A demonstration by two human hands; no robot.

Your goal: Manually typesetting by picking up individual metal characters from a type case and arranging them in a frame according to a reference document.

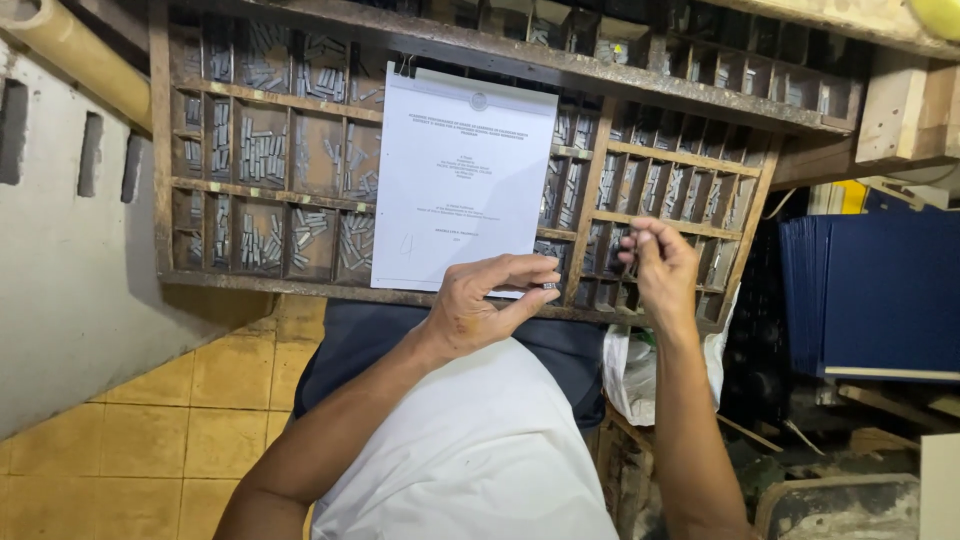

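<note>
Small grey metal type pieces (549, 286) sit pinched in left hand (487, 305) while right hand (660, 262) (fingertips closed, contents indiscernible) picks from compartmented wooden type case (650, 190); precise placement seems next.

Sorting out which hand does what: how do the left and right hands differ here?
The left hand lies low at the white sheet's bottom edge, pinching a small metal piece. The right hand is raised, fingertips at the wooden tray's right compartments. Both are bare.

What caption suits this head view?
Left hand holds small metal type pieces while the right hand reaches into a wooden type case.
</note>
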